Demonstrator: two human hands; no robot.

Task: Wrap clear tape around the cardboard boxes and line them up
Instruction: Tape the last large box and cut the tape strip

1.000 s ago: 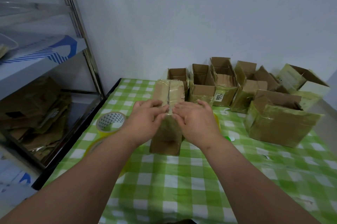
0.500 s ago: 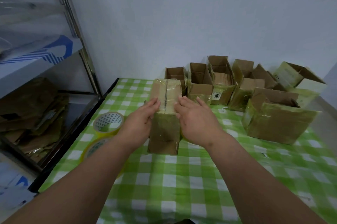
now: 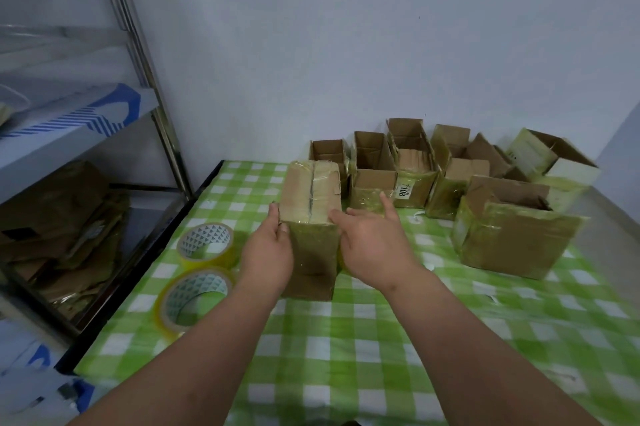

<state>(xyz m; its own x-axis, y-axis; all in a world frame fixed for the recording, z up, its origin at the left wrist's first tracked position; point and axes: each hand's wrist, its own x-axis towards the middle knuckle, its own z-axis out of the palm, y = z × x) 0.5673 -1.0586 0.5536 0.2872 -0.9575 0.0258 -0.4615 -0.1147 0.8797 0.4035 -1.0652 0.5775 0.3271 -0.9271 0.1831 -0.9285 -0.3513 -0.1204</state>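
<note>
A closed cardboard box [image 3: 310, 190] wrapped in clear tape stands upright on the green checked tablecloth [image 3: 346, 339], its top seam taped. My left hand [image 3: 268, 250] grips its left front corner, thumb on the front face. My right hand [image 3: 372, 242] presses flat against the box's right side, fingers straight. Two rolls of clear tape [image 3: 206, 245] [image 3: 192, 299] lie to the left of the box. Behind it, a row of several open taped boxes [image 3: 372, 183] runs along the wall.
A larger open box [image 3: 509, 238] sits at the right, another tilted one [image 3: 550, 162] behind it. A metal shelf rack [image 3: 145, 86] holding flattened cardboard [image 3: 59, 217] stands left of the table's black edge [image 3: 138, 273].
Both hands have slid from the top of the box down to its sides. The box itself has barely shifted.
</note>
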